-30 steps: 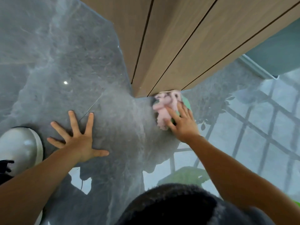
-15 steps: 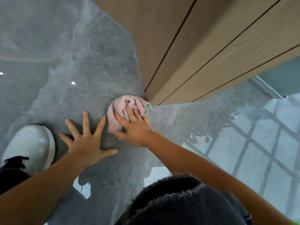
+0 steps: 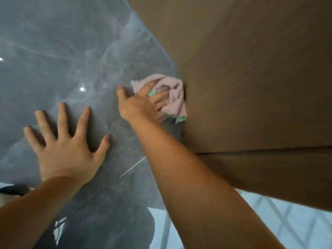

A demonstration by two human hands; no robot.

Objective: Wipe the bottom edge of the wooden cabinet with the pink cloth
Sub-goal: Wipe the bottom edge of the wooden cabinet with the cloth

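Note:
The wooden cabinet (image 3: pixel 251 78) fills the right and top of the head view, very close to the camera. A pink cloth (image 3: pixel 175 95) with a green underside is bunched against the cabinet's bottom edge where it meets the floor. My right hand (image 3: pixel 140 105) grips the cloth, fingers dug into its folds, pressing it to the cabinet's base. My left hand (image 3: pixel 64 146) lies flat on the floor to the left with its fingers spread, holding nothing.
The floor (image 3: pixel 62 51) is glossy grey marble tile with light reflections and a thin grout line (image 3: pixel 133 167). A window's grid reflects in the floor at the lower right (image 3: pixel 287 227). A dark shape sits at the left edge (image 3: pixel 14 190).
My right hand has slid the cloth from the cabinet's front edge around its corner to the side face's base. The camera has dropped much closer to the cabinet. My left hand stays planted.

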